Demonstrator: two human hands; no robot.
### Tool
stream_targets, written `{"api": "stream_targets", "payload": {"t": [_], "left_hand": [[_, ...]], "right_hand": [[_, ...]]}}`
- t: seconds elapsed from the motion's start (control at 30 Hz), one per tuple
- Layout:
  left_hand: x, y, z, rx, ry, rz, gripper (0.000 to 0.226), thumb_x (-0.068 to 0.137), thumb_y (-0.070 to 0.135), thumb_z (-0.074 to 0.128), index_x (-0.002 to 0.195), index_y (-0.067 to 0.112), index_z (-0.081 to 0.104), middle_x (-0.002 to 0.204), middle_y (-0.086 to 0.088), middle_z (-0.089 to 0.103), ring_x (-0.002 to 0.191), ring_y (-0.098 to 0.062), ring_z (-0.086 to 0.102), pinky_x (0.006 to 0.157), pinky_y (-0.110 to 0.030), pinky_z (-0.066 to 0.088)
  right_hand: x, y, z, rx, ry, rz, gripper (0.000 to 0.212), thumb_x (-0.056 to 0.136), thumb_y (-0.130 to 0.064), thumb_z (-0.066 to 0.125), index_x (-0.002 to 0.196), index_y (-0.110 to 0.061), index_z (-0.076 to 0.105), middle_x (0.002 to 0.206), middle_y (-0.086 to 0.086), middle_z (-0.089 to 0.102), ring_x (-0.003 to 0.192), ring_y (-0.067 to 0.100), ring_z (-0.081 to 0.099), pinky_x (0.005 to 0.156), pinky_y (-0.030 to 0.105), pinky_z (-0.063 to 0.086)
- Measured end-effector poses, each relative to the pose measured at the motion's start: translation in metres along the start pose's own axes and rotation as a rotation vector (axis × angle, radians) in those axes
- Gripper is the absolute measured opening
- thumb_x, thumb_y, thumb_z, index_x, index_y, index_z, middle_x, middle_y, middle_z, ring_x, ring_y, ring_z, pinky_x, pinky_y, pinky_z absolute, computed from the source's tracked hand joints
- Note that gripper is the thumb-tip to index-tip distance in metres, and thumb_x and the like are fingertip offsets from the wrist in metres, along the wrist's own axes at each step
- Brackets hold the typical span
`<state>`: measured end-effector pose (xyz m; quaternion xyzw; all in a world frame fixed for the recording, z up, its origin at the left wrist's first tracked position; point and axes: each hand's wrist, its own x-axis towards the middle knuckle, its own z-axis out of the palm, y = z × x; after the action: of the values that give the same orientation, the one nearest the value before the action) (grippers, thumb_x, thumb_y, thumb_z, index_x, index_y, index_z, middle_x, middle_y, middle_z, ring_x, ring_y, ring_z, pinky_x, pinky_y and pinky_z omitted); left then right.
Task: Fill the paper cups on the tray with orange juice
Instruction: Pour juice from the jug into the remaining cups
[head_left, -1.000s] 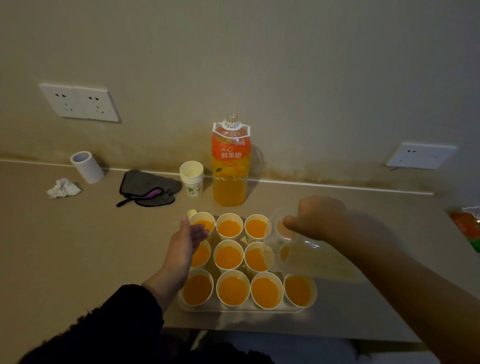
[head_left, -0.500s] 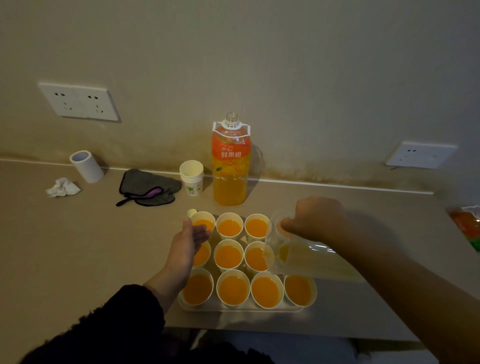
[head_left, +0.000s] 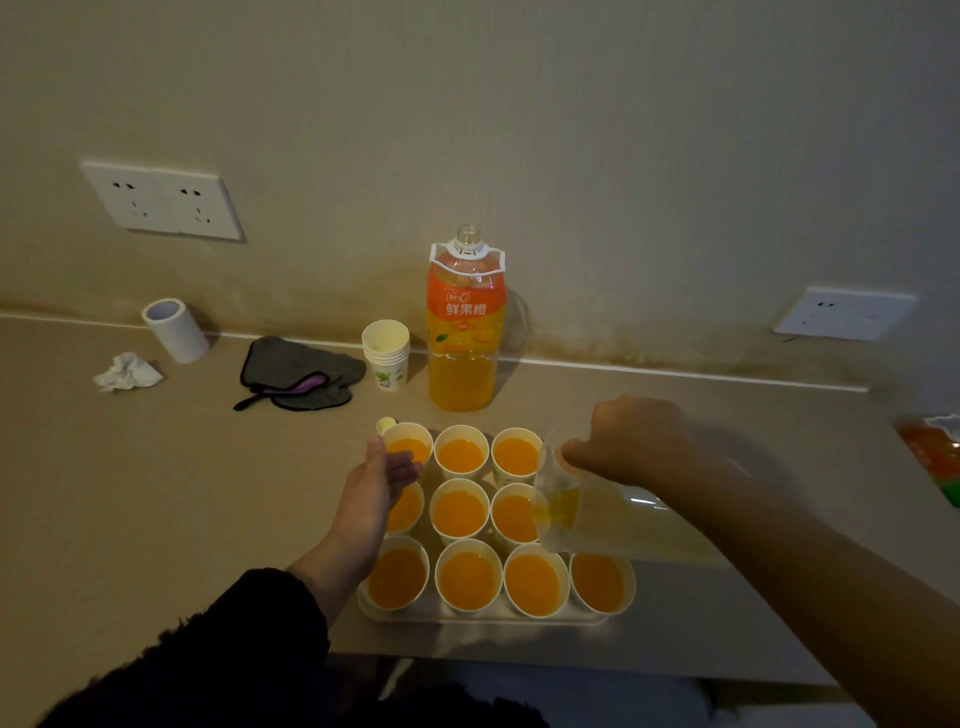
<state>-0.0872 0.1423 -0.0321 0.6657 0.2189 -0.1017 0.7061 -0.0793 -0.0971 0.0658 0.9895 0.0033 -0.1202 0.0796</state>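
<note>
Curled grip of right hand (head_left: 631, 441) round tilted pitcher (head_left: 597, 525); left hand (head_left: 376, 480) spread beside far-left cup (head_left: 415, 441).

The jug (head_left: 613, 525) and right hand (head_left: 631, 441) hid whatever stood at the far right of the tray (head_left: 483, 617). The left hand (head_left: 374, 483) covered part of a cup (head_left: 408, 514). A packet (head_left: 935, 457) was cut off by the right edge

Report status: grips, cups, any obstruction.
Left grip open beside back-left paper cup. Right grip holds clear pitcher tilted over right side of tray. Visible cups hold orange juice. Nothing blocking.
</note>
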Motion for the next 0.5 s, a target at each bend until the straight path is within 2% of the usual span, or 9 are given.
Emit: {"api": "stream_targets", "payload": {"t": [0.13,0.27,0.5], "left_hand": [[-0.0002,0.0003,0.0002,0.001,-0.008,0.005,0.057,0.102,0.046,0.019,0.104,0.009,0.062,0.104,-0.012,0.067,0.103,-0.022,0.060,0.102,-0.036,0.037],[-0.0006,-0.0005,0.0000,0.008,-0.022,0.015,0.057,0.102,0.045,0.018,0.105,0.008,0.061,0.107,-0.013,0.066,0.104,-0.022,0.059,0.098,-0.034,0.037],[0.0017,-0.0010,0.0005,0.017,-0.031,0.007,0.058,0.102,0.046,0.018,0.106,0.008,0.061,0.109,-0.014,0.066,0.104,-0.022,0.059,0.098,-0.034,0.038]], "right_hand": [[0.0009,-0.0004,-0.0009,0.000,-0.005,-0.002,0.061,0.088,-0.065,0.040,0.116,-0.015,0.060,0.102,0.002,0.060,0.085,0.017,0.049,0.072,0.029,0.041],[-0.0005,-0.0010,-0.0011,-0.002,0.004,-0.007,0.060,0.088,-0.064,0.041,0.114,-0.014,0.060,0.090,0.000,0.053,0.083,0.016,0.051,0.071,0.028,0.043],[-0.0006,-0.0027,-0.0013,-0.004,0.005,-0.005,0.060,0.088,-0.064,0.041,0.114,-0.014,0.061,0.088,-0.001,0.051,0.082,0.016,0.050,0.070,0.027,0.040]]}}
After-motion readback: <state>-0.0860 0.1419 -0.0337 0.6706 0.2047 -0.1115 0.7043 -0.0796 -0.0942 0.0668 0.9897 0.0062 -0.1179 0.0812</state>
